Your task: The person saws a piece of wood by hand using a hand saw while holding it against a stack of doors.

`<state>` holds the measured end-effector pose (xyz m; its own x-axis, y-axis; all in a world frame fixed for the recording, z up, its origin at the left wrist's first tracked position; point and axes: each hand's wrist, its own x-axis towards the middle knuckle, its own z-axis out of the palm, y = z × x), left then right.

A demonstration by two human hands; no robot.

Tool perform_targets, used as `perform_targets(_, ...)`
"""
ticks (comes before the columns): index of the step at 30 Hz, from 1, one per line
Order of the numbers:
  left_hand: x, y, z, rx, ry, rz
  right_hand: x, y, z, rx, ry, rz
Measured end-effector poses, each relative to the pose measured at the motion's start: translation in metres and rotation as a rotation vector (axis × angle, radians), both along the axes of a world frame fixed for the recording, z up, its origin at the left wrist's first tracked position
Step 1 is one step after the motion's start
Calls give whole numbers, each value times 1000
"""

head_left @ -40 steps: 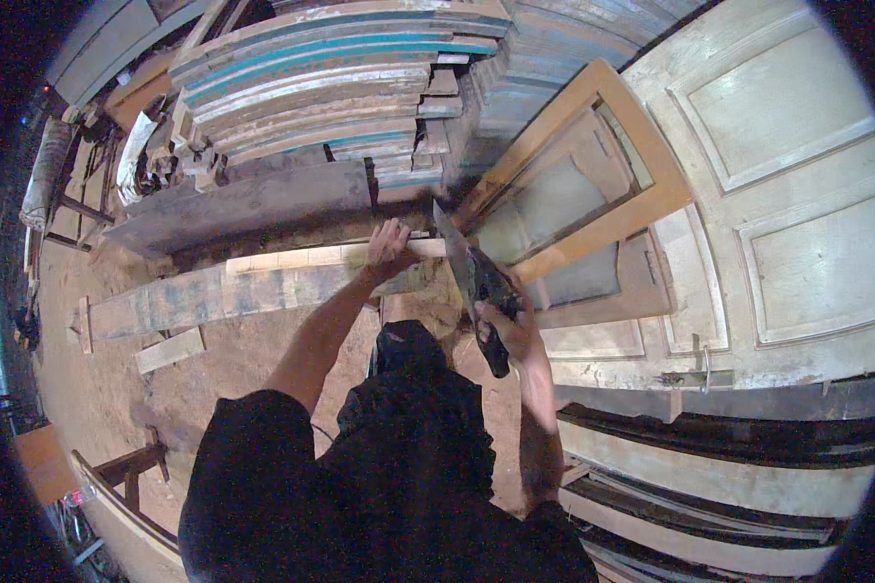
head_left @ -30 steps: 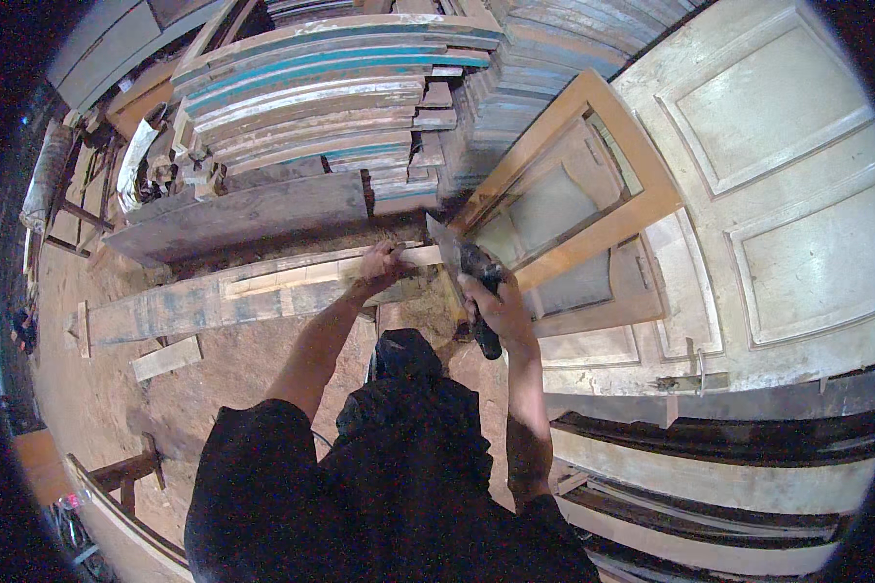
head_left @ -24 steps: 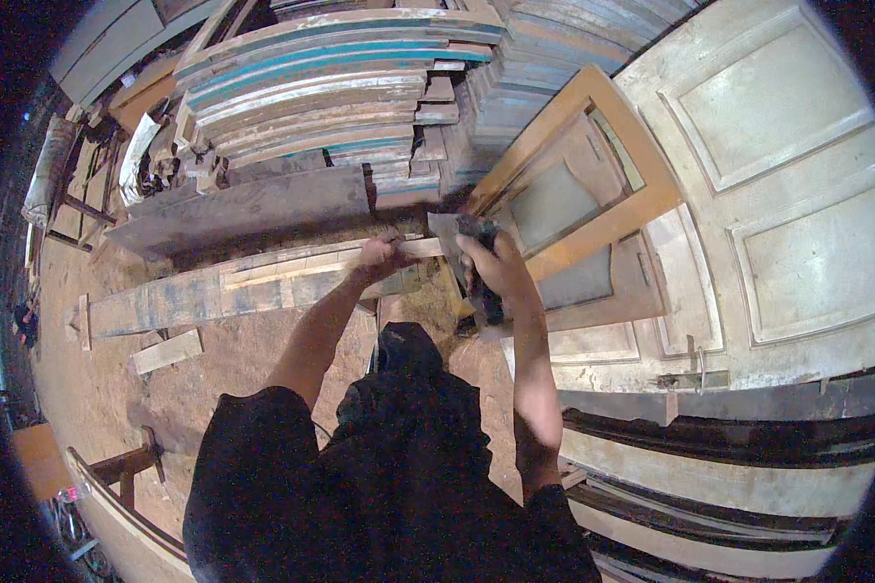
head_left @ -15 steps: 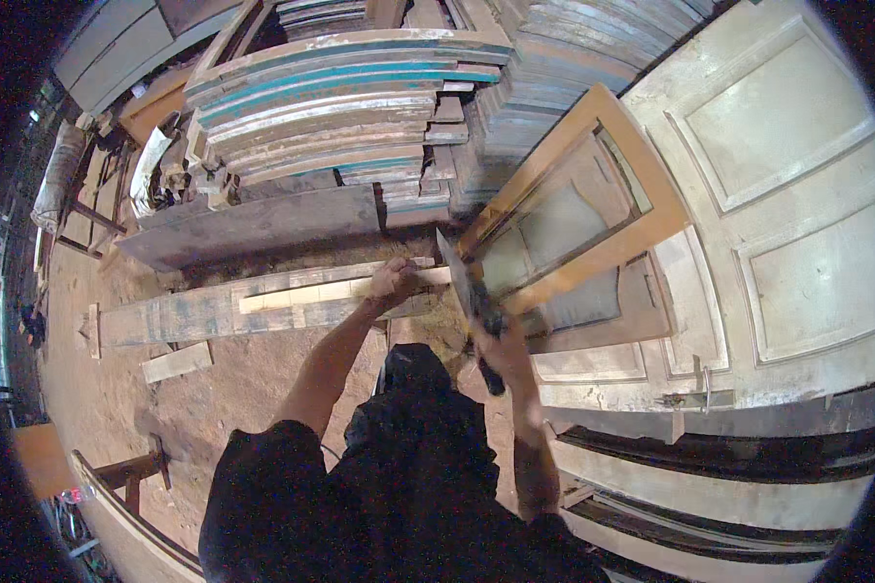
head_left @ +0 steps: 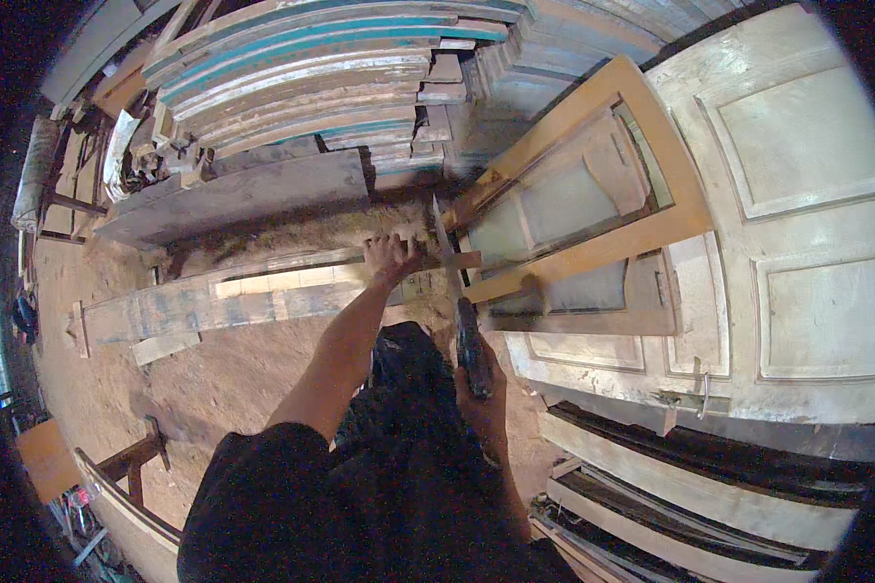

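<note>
My right hand [head_left: 481, 384] grips the dark handle of a handsaw [head_left: 470, 340], low and close to my dark-clad body. The blade crosses a narrow wooden strip [head_left: 467, 259] near its right end, pointing away from me. Just left of the blade, my left hand [head_left: 390, 255] presses on the strip with bent fingers. The strip and a pale piece of wood [head_left: 292, 277] lie along a long, weathered plank [head_left: 165, 313]. Right of the blade lean glazed wooden frames [head_left: 583, 214], one with an orange-brown border.
Stacked boards with turquoise edges [head_left: 292, 68] fill the back, behind a grey panel [head_left: 233, 189]. A white panelled door [head_left: 797, 146] stands at right, with more stacked planks [head_left: 700, 466] below it. A short offcut [head_left: 165, 347] and a wooden trestle [head_left: 136, 447] are on the dirt floor [head_left: 224, 389].
My right hand has drawn the saw back toward my body, so the handle sits lower and the blade more upright. My left hand stays on the strip. The view has shifted slightly.
</note>
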<state>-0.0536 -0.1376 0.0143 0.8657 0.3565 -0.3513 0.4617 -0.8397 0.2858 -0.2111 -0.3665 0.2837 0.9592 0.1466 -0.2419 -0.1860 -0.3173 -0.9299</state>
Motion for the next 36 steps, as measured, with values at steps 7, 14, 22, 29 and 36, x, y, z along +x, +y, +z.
perform_targets(7, -12, 4, 14, -19, -224, 59, 15, 4, 11, -141, 170, -11)
perform_targets(14, 3, 9, 29, -33, -113, 207, 53, 16, 40, -317, 275, 76)
perform_targets(22, -9, 6, -11, 136, -576, 137, 139, 55, 18, -243, 336, 121)
perform_targets(29, -3, -10, -19, 118, -457, 288, 128, 41, 11, -139, 494, -34)
perform_targets(36, -6, -2, 7, 88, -514, 178, 99, 14, 62, -217, 267, 62)
